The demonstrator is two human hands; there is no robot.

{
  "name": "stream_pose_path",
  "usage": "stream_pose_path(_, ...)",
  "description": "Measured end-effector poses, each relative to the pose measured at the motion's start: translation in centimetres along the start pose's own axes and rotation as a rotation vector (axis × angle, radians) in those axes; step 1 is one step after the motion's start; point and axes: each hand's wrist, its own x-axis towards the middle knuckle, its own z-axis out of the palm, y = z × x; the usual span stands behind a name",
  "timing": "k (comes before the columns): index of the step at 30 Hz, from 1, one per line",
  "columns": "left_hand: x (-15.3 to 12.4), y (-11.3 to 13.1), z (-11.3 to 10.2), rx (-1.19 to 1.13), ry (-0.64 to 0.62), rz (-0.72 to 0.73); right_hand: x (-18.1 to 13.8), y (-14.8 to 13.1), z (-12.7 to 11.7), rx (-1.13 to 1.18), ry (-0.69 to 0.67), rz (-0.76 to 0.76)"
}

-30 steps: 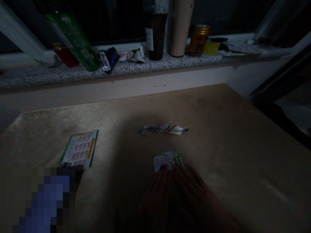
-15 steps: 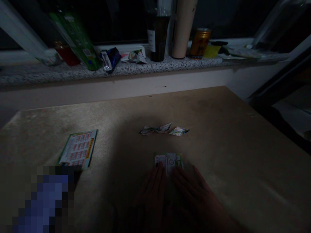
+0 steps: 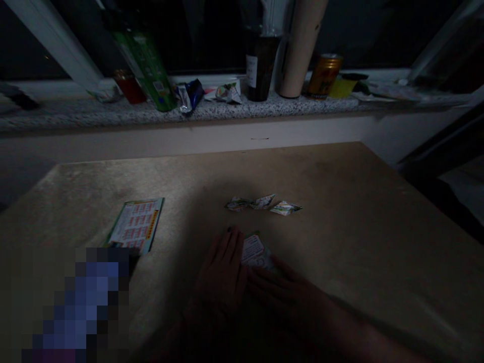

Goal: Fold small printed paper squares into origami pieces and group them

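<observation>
A small piece of printed paper (image 3: pixel 254 250) lies on the table, turned at an angle, its lower part covered by my hands. My left hand (image 3: pixel 223 267) rests flat along the paper's left side, fingers stretched out. From the right, my right hand (image 3: pixel 282 290) reaches across the paper's lower edge with straight fingers, pressing it to the tabletop. Just beyond are folded pieces of printed paper: a left one (image 3: pixel 239 203), a middle one (image 3: pixel 263 201) and a right one (image 3: pixel 286 207). The light is dim, so fingertip detail is poor.
A stack of printed leaflets (image 3: pixel 136 224) lies on the tabletop (image 3: pixel 340 201) at the left, near a blurred-out patch. On the granite sill (image 3: pixel 215 112) stand a green bottle (image 3: pixel 151 75), a dark cup (image 3: pixel 260 68), a beige cylinder (image 3: pixel 302 50) and an orange can (image 3: pixel 324 75).
The paper has been rotated and now lies slanted. My left hand has moved left and forward; my right hand has swung across the paper's lower edge. The view has shifted slightly.
</observation>
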Motion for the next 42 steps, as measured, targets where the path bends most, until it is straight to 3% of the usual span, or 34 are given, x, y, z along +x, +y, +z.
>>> stream_pose_path(4,0.0,-0.6,0.0,-0.014,-0.017,-0.012,0.1,1.5,-0.4,-0.115,0.041,-0.091)
stream_pose_path(8,0.0,-0.4,-0.1,-0.032,-0.021,-0.014,0.5,2.8,-0.6,-0.152,0.105,-0.013)
stream_pose_path(11,0.0,0.0,0.2,-0.025,0.015,-0.014,1.1,3.3,-0.3,-0.132,0.066,0.082)
stream_pose_path(16,-0.5,0.7,0.7,-0.013,0.053,0.022,1.3,3.4,0.1,-0.085,0.035,0.139)
stream_pose_path(22,-0.5,0.6,0.5,-0.058,0.009,0.046,1.1,3.6,-0.2,-0.047,0.018,0.131)
stream_pose_path(31,-0.8,1.3,1.3,-0.028,0.041,0.07,1.0,3.9,-0.5,-0.032,0.032,0.083)
stream_pose_path(34,-0.8,1.8,0.9,-0.052,0.068,0.075,0.9,3.9,-0.6,-0.04,0.029,0.092)
stream_pose_path(38,-0.7,1.5,-0.2,-0.122,0.006,0.126,0.7,3.9,-0.6,-0.049,0.009,0.092)
stream_pose_path(42,-0.7,1.1,0.0,-0.124,0.019,0.151,0.6,3.9,-0.7,-0.071,0.006,0.085)
